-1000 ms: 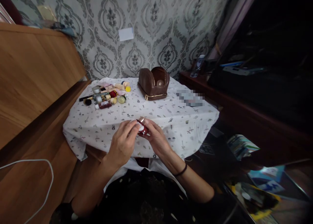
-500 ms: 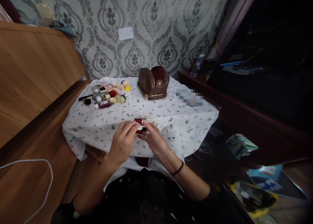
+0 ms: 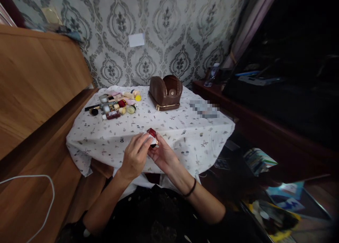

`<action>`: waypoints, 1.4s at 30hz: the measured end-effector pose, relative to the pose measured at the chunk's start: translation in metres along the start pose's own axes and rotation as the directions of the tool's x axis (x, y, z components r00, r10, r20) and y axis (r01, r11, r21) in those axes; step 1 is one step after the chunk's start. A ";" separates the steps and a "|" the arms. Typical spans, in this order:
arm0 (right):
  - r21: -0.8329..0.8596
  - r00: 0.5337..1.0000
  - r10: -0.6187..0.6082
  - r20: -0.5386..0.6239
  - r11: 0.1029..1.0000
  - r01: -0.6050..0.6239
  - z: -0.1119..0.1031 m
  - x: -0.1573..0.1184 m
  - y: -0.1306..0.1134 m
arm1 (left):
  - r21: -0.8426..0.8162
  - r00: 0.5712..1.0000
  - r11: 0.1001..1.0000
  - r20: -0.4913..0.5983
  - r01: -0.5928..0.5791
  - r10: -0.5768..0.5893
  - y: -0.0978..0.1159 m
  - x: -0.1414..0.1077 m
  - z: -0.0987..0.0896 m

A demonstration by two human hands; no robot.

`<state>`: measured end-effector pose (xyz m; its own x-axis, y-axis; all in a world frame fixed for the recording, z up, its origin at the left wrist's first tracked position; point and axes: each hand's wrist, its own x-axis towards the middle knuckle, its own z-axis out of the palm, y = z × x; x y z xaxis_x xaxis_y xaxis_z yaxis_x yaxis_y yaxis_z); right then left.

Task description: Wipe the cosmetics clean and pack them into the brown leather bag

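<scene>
Above the near edge of the cloth-covered table, my right hand [image 3: 164, 156] holds a small dark red bottle [image 3: 152, 132] with a dark, gold-edged end. My left hand [image 3: 134, 155] pinches a white wipe [image 3: 154, 140], pressed against the bottle; whether it is cotton or tissue I cannot tell. Fingers hide part of the bottle. Beyond the hands, a brown cosmetic bag [image 3: 169, 101] stands unzipped on the table. To its left lie cosmetics in a loose group, among them a dark red tube [image 3: 113, 115], a black-handled brush [image 3: 94, 111] and a yellow-capped container [image 3: 138, 98].
A patterned white tablecloth [image 3: 180, 130] covers the table. A blurred-out flat item [image 3: 204, 108] lies on its right side. Wooden furniture [image 3: 39, 80] stands left, and a dark shelf [image 3: 212, 89] with a clear bottle [image 3: 212, 74] is at right. A white cable [image 3: 50, 200] hangs lower left.
The red bottle has turned from lying sideways to tilted, its red end now facing up. My left hand keeps the white wipe against it. The view has shifted slightly.
</scene>
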<state>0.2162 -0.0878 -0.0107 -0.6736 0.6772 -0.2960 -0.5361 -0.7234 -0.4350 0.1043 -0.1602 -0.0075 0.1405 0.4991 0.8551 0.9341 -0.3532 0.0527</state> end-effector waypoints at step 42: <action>0.165 0.905 0.142 0.401 0.960 -0.224 -0.004 -0.018 0.014 | -0.402 0.933 0.854 0.002 0.331 -0.361 0.000 -0.004 -0.012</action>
<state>0.2228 -0.1095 -0.0155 -0.8900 0.4559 0.0117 -0.4478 -0.8689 -0.2110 0.1003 -0.1716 -0.0045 -0.2053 0.5942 0.7776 0.7117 -0.4548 0.5354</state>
